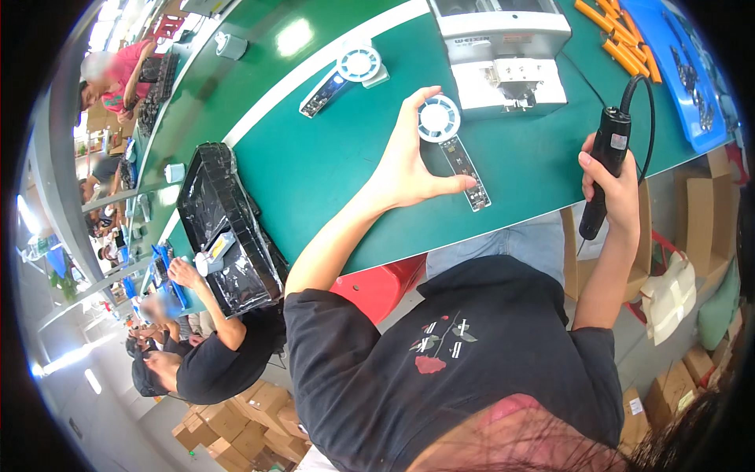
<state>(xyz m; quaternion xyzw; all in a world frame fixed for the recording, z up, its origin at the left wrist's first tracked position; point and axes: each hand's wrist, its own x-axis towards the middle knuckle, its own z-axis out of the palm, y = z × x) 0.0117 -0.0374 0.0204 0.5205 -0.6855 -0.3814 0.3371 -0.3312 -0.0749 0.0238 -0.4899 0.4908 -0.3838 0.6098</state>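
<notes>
Toward the middle of the green table, my left hand (397,173) grips a small handheld fan (465,171). Its round white grille lies by my fingertips, and my thumb presses on the long handle, where a dark circuit board shows. My right hand (620,185) is wrapped around a black electric screwdriver (609,149), held upright near the table's front edge, its cord looping up from the top. The screwdriver is apart from the fan. A second fan (340,76) of the same kind, its board also exposed, lies farther back to the left.
A grey-white benchtop machine (507,39) stands at the back. Orange strips (625,39) and a blue tray (688,71) of dark parts are at far right. At left, a co-worker's hand (185,273) is beside a black plastic-lined tray (255,263). A red stool (377,293) stands below the table.
</notes>
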